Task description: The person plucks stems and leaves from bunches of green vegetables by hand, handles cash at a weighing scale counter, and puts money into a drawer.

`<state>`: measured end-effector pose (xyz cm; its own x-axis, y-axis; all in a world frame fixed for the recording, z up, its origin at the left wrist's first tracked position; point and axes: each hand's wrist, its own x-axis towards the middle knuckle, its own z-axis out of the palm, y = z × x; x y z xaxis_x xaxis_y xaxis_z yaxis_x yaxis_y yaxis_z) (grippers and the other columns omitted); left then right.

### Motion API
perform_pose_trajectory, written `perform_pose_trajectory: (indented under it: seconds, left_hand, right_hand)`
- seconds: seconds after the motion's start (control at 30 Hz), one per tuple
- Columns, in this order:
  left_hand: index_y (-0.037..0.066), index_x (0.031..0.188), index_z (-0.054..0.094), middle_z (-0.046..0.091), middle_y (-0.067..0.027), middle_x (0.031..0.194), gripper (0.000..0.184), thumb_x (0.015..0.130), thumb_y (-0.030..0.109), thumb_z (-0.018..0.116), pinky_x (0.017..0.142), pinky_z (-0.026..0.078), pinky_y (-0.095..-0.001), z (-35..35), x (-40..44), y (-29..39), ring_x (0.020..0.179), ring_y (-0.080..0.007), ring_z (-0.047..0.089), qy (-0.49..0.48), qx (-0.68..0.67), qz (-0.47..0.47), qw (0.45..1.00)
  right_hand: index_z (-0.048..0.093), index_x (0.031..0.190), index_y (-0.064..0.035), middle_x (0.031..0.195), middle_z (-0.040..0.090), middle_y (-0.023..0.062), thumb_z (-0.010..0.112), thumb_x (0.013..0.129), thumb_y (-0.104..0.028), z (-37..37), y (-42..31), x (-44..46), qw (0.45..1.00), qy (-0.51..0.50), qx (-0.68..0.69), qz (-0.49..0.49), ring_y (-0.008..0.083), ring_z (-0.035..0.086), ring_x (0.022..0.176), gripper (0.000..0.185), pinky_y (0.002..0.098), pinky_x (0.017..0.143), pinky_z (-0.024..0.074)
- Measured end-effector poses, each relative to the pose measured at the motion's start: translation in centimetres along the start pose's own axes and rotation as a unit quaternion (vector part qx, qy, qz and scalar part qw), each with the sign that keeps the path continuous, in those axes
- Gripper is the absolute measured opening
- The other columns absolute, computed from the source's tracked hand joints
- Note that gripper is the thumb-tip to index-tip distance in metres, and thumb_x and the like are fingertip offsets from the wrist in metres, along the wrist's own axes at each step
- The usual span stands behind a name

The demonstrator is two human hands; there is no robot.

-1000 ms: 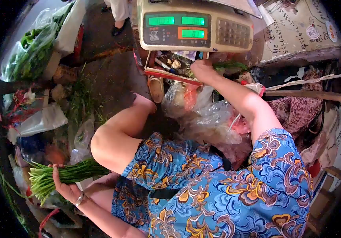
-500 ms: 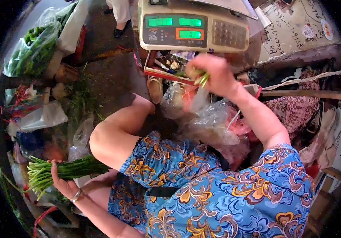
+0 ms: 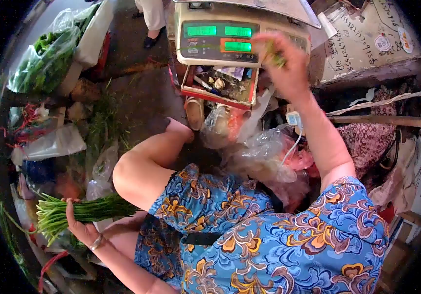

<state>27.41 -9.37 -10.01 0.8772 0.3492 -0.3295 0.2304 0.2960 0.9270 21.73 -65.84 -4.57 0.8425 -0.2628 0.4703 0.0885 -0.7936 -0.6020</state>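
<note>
My left hand (image 3: 80, 226) is closed around a thick bunch of chives (image 3: 104, 206), its pale cut ends pointing left and its green part running right beside my bent knee. Raised in front of the digital scale (image 3: 210, 54), my right hand (image 3: 291, 68) is somewhat blurred and closed on a few chive stalks (image 3: 278, 60). A thin green blade trails leftward from them across the scale's panel. The hand covers part of the keypad, and the green displays are lit.
Below the scale sits a red-edged tray (image 3: 220, 99) with small items. Clear plastic bags (image 3: 257, 152) lie beside my lap. At upper left is a bag of leafy greens (image 3: 44, 63). A person's leg (image 3: 152, 17) stands at the back. A white cord (image 3: 386, 100) crosses the right side.
My right hand has moved up and to the right with the few stalks, from over the tray to the scale's front. My left hand and the bunch stay nearly still.
</note>
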Motion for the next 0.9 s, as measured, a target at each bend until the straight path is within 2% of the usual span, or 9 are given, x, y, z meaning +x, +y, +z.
perform_pose_trajectory:
  seconds: [0.03,0.07,0.17,0.23,0.43,0.47,0.73,0.83,0.9]
  left_hand:
    - [0.001,0.114,0.056,0.064,-0.0075,0.094,0.030,0.085,0.004,0.062,0.078,0.047,-0.0280,0.5,-0.3,0.1,0.084,-0.0162,0.060,0.008,-0.001,0.000,1.000]
    - [0.001,0.114,0.056,0.064,-0.0075,0.094,0.030,0.085,0.004,0.062,0.078,0.047,-0.0280,0.6,-0.3,0.0,0.084,-0.0162,0.060,0.008,0.001,0.000,1.000]
    - [0.001,0.116,0.055,0.063,-0.0075,0.094,0.031,0.085,0.005,0.061,0.078,0.047,-0.0280,0.7,0.1,0.0,0.084,-0.0162,0.060,0.020,0.010,-0.004,1.000]
    - [0.000,0.116,0.055,0.063,-0.0078,0.096,0.031,0.085,0.004,0.061,0.078,0.047,-0.0282,0.5,0.3,-0.2,0.085,-0.0165,0.060,0.008,0.009,-0.002,1.000]
    - [-0.001,0.116,0.054,0.062,-0.0084,0.097,0.031,0.086,0.004,0.059,0.080,0.047,-0.0288,0.6,0.0,-0.7,0.084,-0.0175,0.059,0.003,0.055,0.035,0.998]
    - [-0.001,0.116,0.054,0.062,-0.0084,0.097,0.031,0.086,0.004,0.059,0.080,0.047,-0.0288,0.3,0.3,-0.7,0.084,-0.0175,0.059,0.004,0.057,0.034,0.998]
    - [-0.002,0.118,0.052,0.061,-0.0090,0.101,0.031,0.088,0.004,0.056,0.084,0.046,-0.0312,-0.2,0.1,-0.6,0.090,-0.0178,0.057,-0.024,0.040,0.015,0.999]
    - [-0.002,0.118,0.051,0.061,-0.0089,0.102,0.031,0.088,0.004,0.056,0.085,0.045,-0.0312,-0.6,0.5,-0.7,0.090,-0.0176,0.057,-0.018,0.013,-0.017,1.000]
    - [-0.001,0.118,0.051,0.061,-0.0084,0.101,0.031,0.088,0.003,0.056,0.085,0.045,-0.0311,-1.0,0.7,-0.7,0.089,-0.0173,0.057,-0.017,0.058,-0.009,0.998]
  right_hand:
    - [0.062,0.104,-0.0103,0.089,0.067,0.0126,0.064,0.075,-0.003,0.7,0.0,-1.1,0.996,-0.075,-0.025,-0.032,0.0241,0.067,0.082,0.030,0.0351,0.072,0.0515]
    - [0.063,0.099,-0.0062,0.085,0.067,0.0067,0.058,0.076,0.004,2.2,1.0,-2.6,0.992,-0.119,-0.017,-0.023,0.0127,0.063,0.073,0.025,0.0261,0.063,0.0492]
    - [0.061,0.100,-0.0029,0.088,0.066,0.0170,0.059,0.073,-0.001,7.2,5.0,-6.1,0.972,-0.220,-0.026,0.081,0.0306,0.065,0.084,0.027,0.0364,0.071,0.0502]
    - [0.061,0.106,-0.0063,0.092,0.064,0.0214,0.065,0.072,-0.011,9.7,7.8,-6.7,0.936,-0.286,-0.041,0.200,0.0345,0.063,0.088,0.034,0.0420,0.076,0.0489]
    - [0.057,0.112,-0.0022,0.095,0.064,0.0221,0.064,0.075,-0.013,17.5,13.1,-6.5,0.966,-0.227,-0.053,0.112,0.0349,0.062,0.091,0.039,0.0409,0.078,0.0482]
    - [0.058,0.109,-0.0007,0.095,0.063,0.0228,0.066,0.074,-0.018,17.4,12.3,-5.6,0.941,-0.284,-0.054,0.173,0.0361,0.062,0.093,0.040,0.0417,0.078,0.0481]
    - [0.060,0.105,-0.0035,0.103,0.062,0.0214,0.067,0.075,-0.024,14.0,16.9,-6.4,0.907,-0.312,-0.210,0.189,0.0352,0.060,0.099,0.036,0.0433,0.081,0.0470]
    - [0.058,0.110,-0.0061,0.114,0.058,0.0206,0.066,0.075,-0.026,13.1,17.5,-7.2,0.930,-0.223,-0.196,0.217,0.0366,0.056,0.107,0.041,0.0449,0.086,0.0447]
    - [0.056,0.117,-0.0085,0.119,0.055,0.0206,0.067,0.075,-0.030,12.8,15.9,-6.4,0.892,-0.209,-0.317,0.246,0.0394,0.052,0.111,0.049,0.0483,0.089,0.0428]
